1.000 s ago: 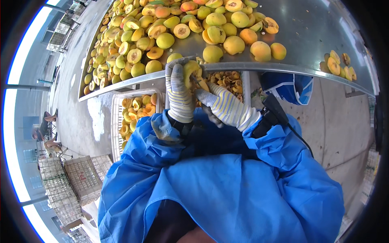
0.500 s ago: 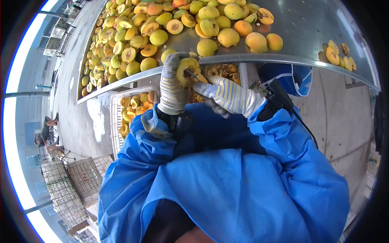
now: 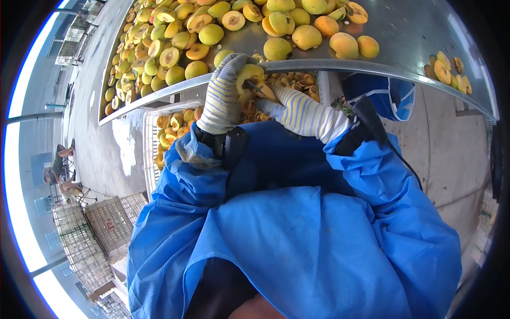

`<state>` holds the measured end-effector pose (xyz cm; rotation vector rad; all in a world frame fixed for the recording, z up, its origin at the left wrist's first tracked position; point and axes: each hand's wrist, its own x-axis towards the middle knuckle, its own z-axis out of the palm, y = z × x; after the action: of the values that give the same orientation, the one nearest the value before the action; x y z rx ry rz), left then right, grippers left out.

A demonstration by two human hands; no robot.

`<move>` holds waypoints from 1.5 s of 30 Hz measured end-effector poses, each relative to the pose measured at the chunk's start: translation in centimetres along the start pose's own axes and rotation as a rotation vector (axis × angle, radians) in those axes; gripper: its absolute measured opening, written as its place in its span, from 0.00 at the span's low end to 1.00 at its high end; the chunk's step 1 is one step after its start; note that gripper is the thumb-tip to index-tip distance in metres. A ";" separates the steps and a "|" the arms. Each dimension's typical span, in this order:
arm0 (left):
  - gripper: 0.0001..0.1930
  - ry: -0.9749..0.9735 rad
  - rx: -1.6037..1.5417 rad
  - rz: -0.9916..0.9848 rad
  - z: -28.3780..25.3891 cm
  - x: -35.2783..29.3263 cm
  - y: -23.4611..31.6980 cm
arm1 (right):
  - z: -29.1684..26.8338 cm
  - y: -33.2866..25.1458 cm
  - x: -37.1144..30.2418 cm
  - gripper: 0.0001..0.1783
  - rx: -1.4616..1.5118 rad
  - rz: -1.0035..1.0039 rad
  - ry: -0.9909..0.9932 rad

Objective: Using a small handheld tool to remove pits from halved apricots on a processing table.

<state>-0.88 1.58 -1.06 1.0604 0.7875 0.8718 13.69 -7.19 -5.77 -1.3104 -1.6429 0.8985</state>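
My left hand (image 3: 224, 95), in a striped knit glove with a grey palm, is closed around a halved yellow peach (image 3: 247, 76) just off the table's near edge. The peach's cut side shows a dark hollow in the middle. Gloved the same way, my right hand (image 3: 308, 114) grips a small pitting tool (image 3: 265, 92) with a tan handle. Its dark tip sits in the hollow of the fruit. The fingers of both hands are partly hidden.
Piled yellow peaches (image 3: 211, 34), whole and halved, cover much of the metal table (image 3: 404, 50). Several cut pieces (image 3: 442, 72) lie at its right end. Below stand a white crate (image 3: 151, 141) of halves, a container of scraps (image 3: 297, 81) and a blue bag (image 3: 380, 98).
Both hands have shifted slightly up in the picture with the peach and tool. My right hand has turned a little, and its lower fingers are less visible now.
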 end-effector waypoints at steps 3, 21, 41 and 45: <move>0.13 -0.008 0.015 0.024 -0.1 -0.1 0.1 | 1.5 0.4 0.5 0.18 0.051 0.105 0.000; 0.18 -0.012 -0.038 -0.028 -1.5 1.3 -2.2 | -0.5 -4.6 -0.2 0.20 0.334 0.355 -0.068; 0.19 -0.174 0.052 -0.089 -1.0 0.9 -1.0 | 0.7 -0.7 -0.5 0.20 -0.207 -0.142 0.126; 0.17 -0.149 -0.011 -0.118 -1.3 0.8 -1.2 | -1.9 -5.0 -0.6 0.19 0.495 0.543 -0.295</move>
<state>-1.40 2.53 -2.68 1.0457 0.7125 0.6882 13.63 -8.73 -0.64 -1.3209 -1.1531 1.7670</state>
